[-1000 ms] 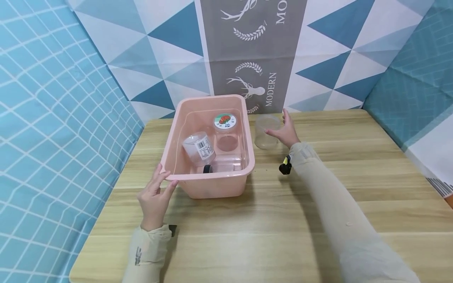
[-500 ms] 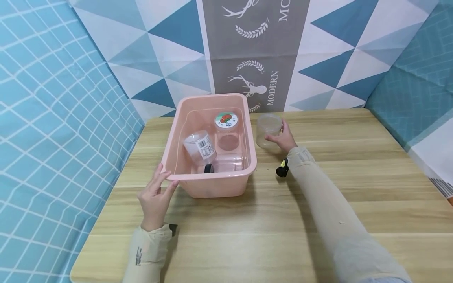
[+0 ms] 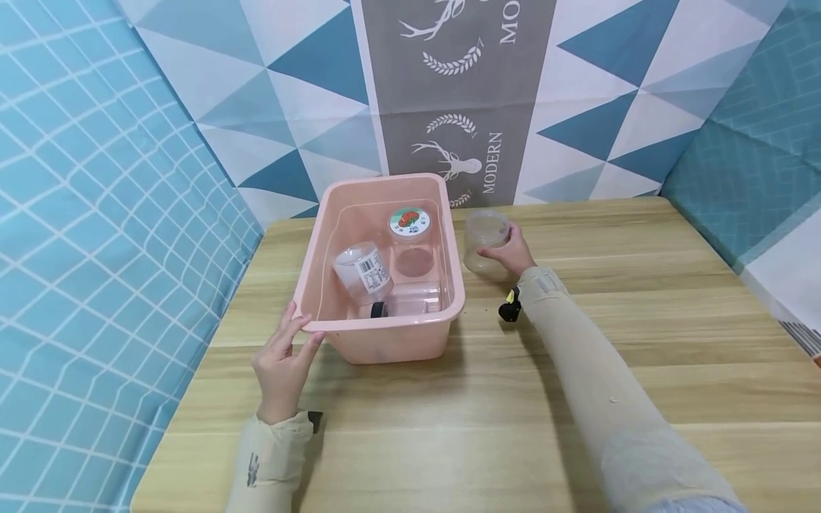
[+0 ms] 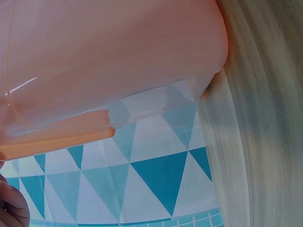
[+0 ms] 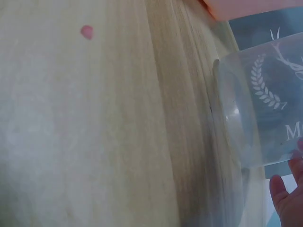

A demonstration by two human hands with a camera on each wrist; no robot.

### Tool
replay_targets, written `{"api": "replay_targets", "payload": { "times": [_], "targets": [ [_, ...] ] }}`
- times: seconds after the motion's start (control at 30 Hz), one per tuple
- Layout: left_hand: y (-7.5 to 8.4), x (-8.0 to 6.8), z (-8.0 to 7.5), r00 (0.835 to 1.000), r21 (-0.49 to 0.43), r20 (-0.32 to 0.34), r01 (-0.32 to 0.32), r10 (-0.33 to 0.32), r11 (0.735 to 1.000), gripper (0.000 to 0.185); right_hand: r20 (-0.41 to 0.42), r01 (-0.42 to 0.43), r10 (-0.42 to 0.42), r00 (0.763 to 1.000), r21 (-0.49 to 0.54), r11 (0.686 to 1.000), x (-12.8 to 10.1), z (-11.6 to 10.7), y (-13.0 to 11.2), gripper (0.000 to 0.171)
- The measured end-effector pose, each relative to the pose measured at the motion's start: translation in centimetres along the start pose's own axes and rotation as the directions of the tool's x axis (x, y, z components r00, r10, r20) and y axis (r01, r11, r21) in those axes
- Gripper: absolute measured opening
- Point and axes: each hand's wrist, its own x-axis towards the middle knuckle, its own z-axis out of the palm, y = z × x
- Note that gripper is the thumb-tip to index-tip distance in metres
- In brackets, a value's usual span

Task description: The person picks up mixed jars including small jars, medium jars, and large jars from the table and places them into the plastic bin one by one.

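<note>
At the near left corner of the pink plastic basin [image 3: 378,325], my left hand [image 3: 281,374] pinches the rim between thumb and fingers. Its fingertips [image 4: 13,203] show at the edge of the left wrist view, under the basin. A clear plastic jar [image 3: 485,239] stands upright on the table just right of the basin. My right hand [image 3: 513,253] grips it from the right, thumb in front and fingers round the far side. In the right wrist view, the see-through jar [image 5: 265,109] shows the wall pattern behind it.
Inside the basin are a tilted clear jar with a barcode label [image 3: 363,272], a jar with a tomato-printed lid [image 3: 410,222] and a lying jar with a black cap [image 3: 413,299]. The patterned wall covering [image 3: 321,85] rises behind the wooden table [image 3: 410,442].
My right hand has moved in to the left and closed from a spread pose round the clear jar. The left hand keeps its hold on the basin rim.
</note>
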Motion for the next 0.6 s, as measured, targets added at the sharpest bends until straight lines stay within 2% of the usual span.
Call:
{"api": "replay_targets", "payload": {
  "times": [0.3,0.47,0.6],
  "targets": [
    [0.0,0.1,0.0,1.000,-0.008,0.003,0.027,-0.027,1.000,0.056,0.013,0.005,-0.005,1.000,0.021,1.000,-0.8,-0.9,-0.6,0.088],
    [-0.1,-0.1,-0.1,0.999,-0.030,0.031,0.034,-0.033,0.999,0.056,0.058,0.044,-0.039,0.998,-0.078,0.996,-1.6,-2.8,-1.8,0.088],
    [-0.1,0.1,-0.2,0.999,-0.034,0.032,0.027,-0.026,0.999,0.056,0.104,0.085,-0.071,0.992,-0.142,0.986,-1.9,-4.2,-3.9,0.091]
  ]
}}
